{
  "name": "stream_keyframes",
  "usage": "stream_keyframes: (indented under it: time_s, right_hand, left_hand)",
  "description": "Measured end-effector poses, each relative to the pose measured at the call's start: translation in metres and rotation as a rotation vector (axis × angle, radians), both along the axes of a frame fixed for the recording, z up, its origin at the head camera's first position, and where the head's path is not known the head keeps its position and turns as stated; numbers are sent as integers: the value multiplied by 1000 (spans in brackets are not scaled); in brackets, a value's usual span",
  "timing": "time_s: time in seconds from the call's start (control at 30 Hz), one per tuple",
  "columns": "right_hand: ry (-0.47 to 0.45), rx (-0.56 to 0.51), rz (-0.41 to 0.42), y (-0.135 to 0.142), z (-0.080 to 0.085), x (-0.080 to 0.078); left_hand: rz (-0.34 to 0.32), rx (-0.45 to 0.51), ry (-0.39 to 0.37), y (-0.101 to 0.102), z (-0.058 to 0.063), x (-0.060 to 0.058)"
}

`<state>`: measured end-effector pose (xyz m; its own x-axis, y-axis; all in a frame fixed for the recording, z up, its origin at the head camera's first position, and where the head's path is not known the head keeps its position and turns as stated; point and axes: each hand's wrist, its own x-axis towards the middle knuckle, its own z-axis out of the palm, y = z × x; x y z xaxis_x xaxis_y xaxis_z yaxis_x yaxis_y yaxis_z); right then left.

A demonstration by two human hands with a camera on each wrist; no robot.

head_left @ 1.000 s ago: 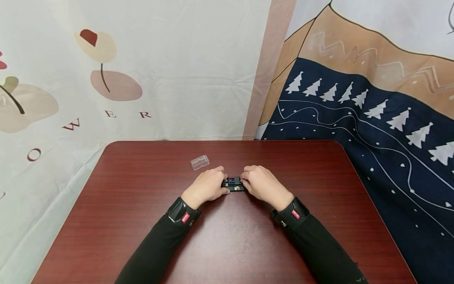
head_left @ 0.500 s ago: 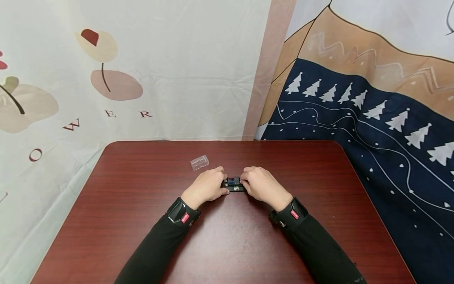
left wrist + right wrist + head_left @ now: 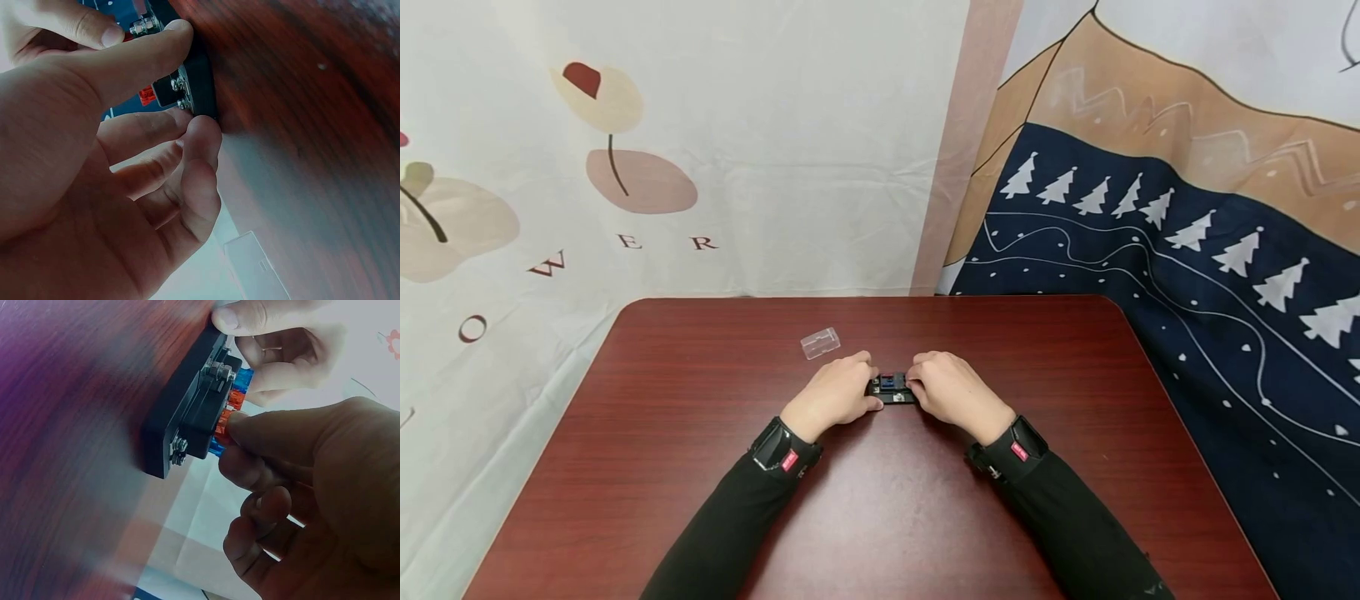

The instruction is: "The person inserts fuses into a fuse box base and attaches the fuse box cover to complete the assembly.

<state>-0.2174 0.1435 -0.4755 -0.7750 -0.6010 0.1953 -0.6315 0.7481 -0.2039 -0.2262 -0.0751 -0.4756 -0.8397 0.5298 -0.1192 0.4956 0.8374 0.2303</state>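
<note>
A black fuse block [image 3: 892, 398] with metal screw terminals sits on the table between both hands. In the right wrist view, blue blade fuses [image 3: 244, 379] and red ones stand in its raised middle. My left hand [image 3: 837, 390] grips the block's left end, thumb on the near side and fingers at the far side. My right hand [image 3: 958, 390] pinches a red blade fuse [image 3: 222, 423] between thumb and index finger, with the fuse at the block's top. The right hand's other fingers are curled beside it. Fingers hide part of the pinched fuse.
A clear plastic cover [image 3: 821, 342] lies on the dark red wooden table [image 3: 715, 333], beyond the left hand. Printed cloth [image 3: 820, 150] hangs behind the table's far edge.
</note>
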Motion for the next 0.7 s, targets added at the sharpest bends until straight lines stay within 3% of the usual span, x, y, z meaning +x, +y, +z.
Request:
stream_keyframes:
  time_s: [0.47, 0.7]
  right_hand:
    - [-60, -40, -15, 9, 4, 0]
    - [-112, -52, -83, 22, 10, -5]
  left_hand:
    - [-1, 14, -3, 1, 1, 3]
    - [7, 25, -4, 2, -2, 3]
